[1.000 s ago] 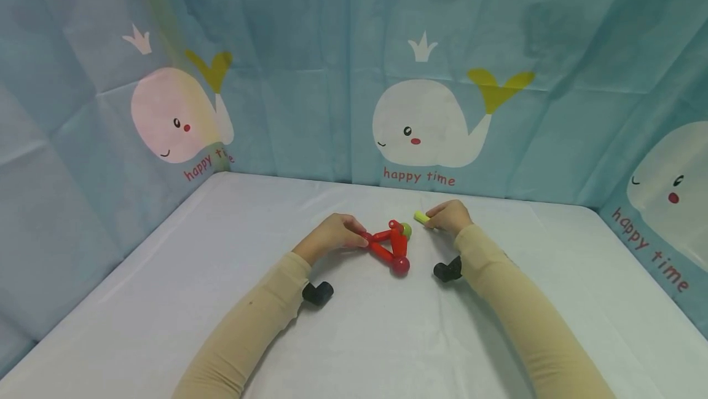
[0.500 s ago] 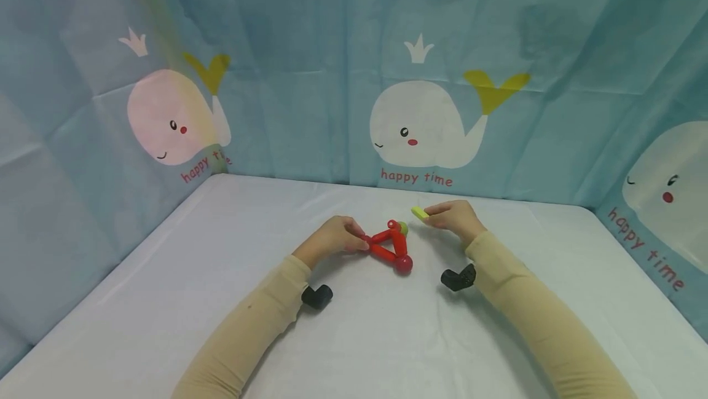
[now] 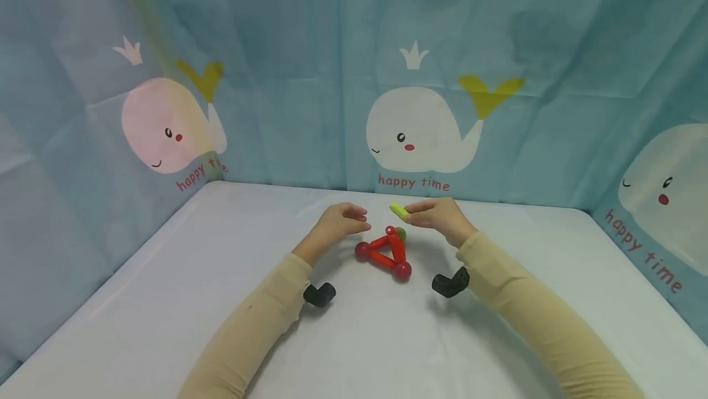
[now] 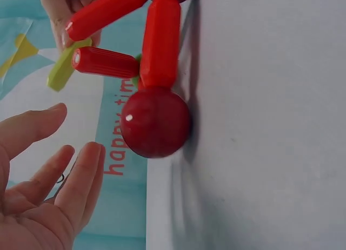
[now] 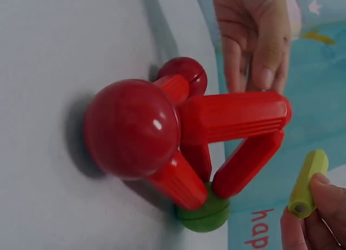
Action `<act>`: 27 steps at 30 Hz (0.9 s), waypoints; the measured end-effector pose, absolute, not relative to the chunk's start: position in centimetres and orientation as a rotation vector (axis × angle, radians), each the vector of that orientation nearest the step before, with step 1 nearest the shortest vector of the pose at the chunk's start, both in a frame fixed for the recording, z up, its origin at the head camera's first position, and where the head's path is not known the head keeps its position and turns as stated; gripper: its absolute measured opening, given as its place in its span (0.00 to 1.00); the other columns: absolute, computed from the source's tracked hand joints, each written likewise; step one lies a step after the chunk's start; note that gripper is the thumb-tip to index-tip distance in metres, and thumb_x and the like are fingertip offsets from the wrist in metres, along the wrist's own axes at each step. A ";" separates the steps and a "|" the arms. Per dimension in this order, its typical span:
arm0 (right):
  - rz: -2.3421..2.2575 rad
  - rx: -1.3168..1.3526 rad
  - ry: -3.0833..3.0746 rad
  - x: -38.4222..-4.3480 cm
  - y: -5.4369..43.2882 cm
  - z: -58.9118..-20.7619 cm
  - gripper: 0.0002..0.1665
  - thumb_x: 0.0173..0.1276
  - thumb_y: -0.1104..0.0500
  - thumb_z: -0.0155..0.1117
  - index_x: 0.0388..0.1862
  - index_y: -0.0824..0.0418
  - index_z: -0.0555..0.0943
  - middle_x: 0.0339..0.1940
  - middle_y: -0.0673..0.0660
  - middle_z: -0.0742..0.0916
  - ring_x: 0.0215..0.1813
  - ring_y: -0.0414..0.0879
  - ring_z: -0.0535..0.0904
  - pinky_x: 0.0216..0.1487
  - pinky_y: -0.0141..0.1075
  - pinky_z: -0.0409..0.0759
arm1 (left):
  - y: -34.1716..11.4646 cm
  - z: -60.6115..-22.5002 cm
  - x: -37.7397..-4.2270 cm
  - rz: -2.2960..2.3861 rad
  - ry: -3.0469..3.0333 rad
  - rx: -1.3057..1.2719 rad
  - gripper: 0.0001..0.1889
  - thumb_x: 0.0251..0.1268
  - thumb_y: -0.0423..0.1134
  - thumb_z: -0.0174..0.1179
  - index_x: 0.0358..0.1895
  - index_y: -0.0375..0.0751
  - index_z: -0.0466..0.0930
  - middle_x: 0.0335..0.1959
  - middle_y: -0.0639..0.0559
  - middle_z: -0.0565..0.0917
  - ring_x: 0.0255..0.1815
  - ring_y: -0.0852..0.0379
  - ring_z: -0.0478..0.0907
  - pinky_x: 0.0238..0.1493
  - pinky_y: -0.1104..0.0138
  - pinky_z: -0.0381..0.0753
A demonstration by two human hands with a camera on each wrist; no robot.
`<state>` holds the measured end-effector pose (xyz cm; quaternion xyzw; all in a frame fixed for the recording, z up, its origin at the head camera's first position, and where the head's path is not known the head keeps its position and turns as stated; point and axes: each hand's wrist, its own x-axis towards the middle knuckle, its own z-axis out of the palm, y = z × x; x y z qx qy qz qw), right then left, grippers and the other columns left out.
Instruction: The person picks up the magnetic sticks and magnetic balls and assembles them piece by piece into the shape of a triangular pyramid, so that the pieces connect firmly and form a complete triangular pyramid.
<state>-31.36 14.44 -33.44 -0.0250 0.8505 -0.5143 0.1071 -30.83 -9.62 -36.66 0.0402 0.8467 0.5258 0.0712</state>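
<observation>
On the white table stands a triangular frame of red rods (image 5: pixel 232 117), apparently a magnetic building toy. Its corners are a left red ball (image 3: pixel 362 251), a front red ball (image 3: pixel 402 271) and a green ball (image 5: pixel 204 215). Two of the red rods lean upward from the base. My left hand (image 3: pixel 336 230) hovers above and behind the left ball, fingers spread and holding nothing. Between thumb and fingers, my right hand (image 3: pixel 439 217) pinches a yellow-green rod (image 5: pixel 308 182), held in the air behind the frame and apart from it.
The white table (image 3: pixel 249 221) runs back to a blue curtain (image 3: pixel 287 128) printed with whales. A black wrist device sits under each wrist, the left device (image 3: pixel 319 295) and the right device (image 3: pixel 450 283) both close to the tabletop.
My left hand has let go of the left red ball and lifted slightly off it. The right hand has brought the yellow-green rod leftward, tilting it and raising it over the frame's far side.
</observation>
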 end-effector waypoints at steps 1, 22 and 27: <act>-1.518 -0.082 2.499 -31.4 14.3 -33.5 0.25 0.68 0.55 0.67 0.62 0.61 0.81 0.63 0.63 0.83 0.61 0.54 0.82 0.70 0.50 0.72 | -9.4 -36.6 -30.9 1.587 2.543 0.126 0.24 0.63 0.42 0.66 0.61 0.42 0.78 0.56 0.47 0.85 0.57 0.50 0.81 0.65 0.54 0.76; -1.568 -0.222 2.498 -31.1 11.6 -33.5 0.22 0.65 0.53 0.70 0.57 0.57 0.84 0.57 0.57 0.87 0.61 0.53 0.81 0.70 0.55 0.71 | -6.9 -35.2 -31.1 2.000 2.224 -0.007 0.21 0.64 0.41 0.67 0.56 0.39 0.76 0.52 0.43 0.85 0.55 0.48 0.85 0.66 0.57 0.76; -1.581 -0.229 2.496 -31.0 11.9 -33.6 0.22 0.66 0.52 0.69 0.58 0.57 0.84 0.58 0.57 0.87 0.60 0.51 0.82 0.70 0.53 0.71 | -7.5 -35.2 -31.0 2.094 2.221 -0.007 0.19 0.63 0.39 0.67 0.56 0.39 0.78 0.52 0.43 0.84 0.55 0.48 0.84 0.63 0.57 0.79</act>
